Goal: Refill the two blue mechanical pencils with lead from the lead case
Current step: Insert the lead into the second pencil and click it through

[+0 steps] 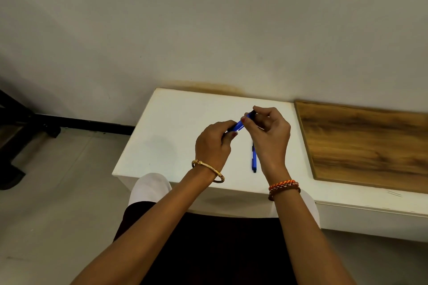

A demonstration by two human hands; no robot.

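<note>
the left hand point(212, 143) has its grip curled round the lower part of one blue pencil point(239, 125), held above the worktop point(176, 122) and tilted up to the right. the right hand point(269, 133) pinches the pencil's upper end, where a dark tip or cap shows between the fingertips point(245, 120). the second blue pencil point(254, 157) lies flat on the worktop just below the right hand, partly hidden by it. the lead case cannot be seen; it may be hidden under a hand.

likely risk: a small cap pulled free could slip from the pinch and roll, and any thin lead could snap if pushed in at an angle. the near edge sits close under the wrists, so a dropped part may fall to the floor. open white surface lies to the left; a wooden board point(370, 143) borders the right.
</note>
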